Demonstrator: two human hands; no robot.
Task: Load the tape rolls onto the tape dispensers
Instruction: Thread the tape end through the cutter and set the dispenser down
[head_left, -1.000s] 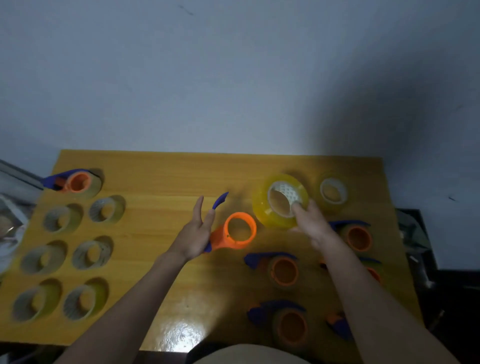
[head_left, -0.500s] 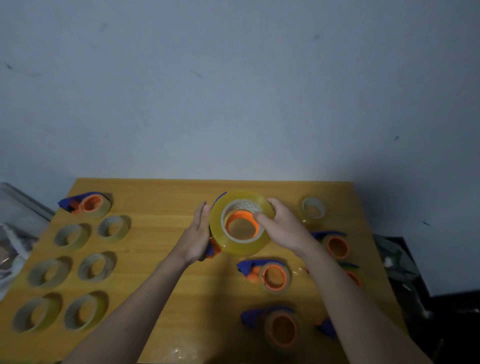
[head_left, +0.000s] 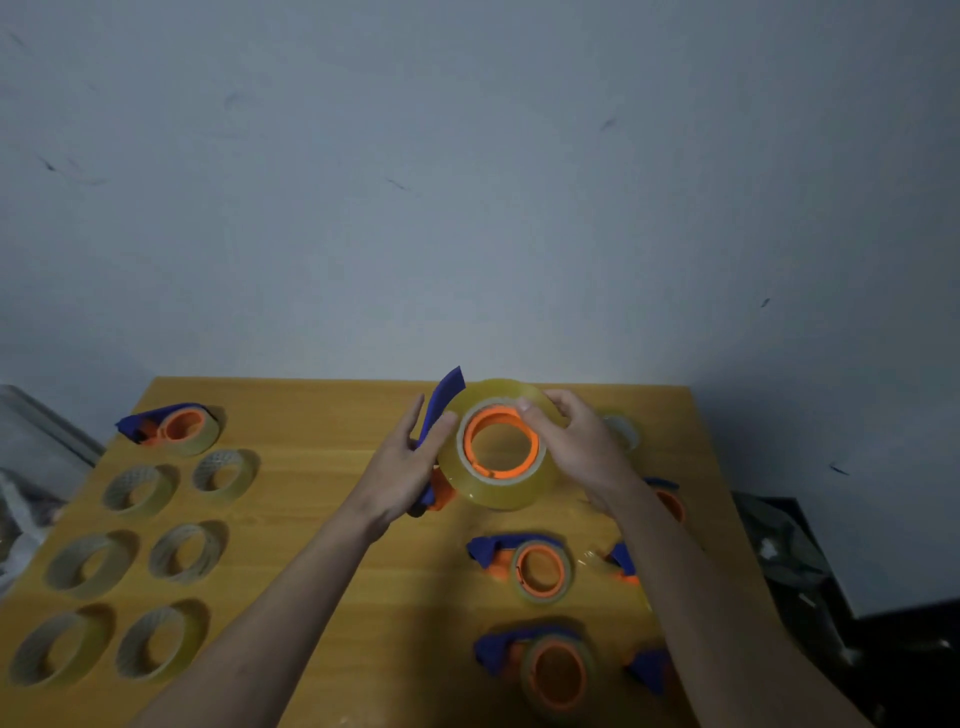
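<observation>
Head view: left hand (head_left: 402, 467) grips the dispenser (head_left: 441, 410) by its blue handle above the table (head_left: 322, 415), right hand (head_left: 576, 441) pinches the tape roll (head_left: 498, 488), already around the orange hub; roll prob. light, stiff, slick-faced, so grip outer rim w/ thumb on core.

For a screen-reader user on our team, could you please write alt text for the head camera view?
A person's right hand fits a yellowish tape roll over the orange hub of a blue-handled dispenser that the left hand steadies above a wooden table. Six loose rolls lie at left; several more dispensers lie at right.
</observation>
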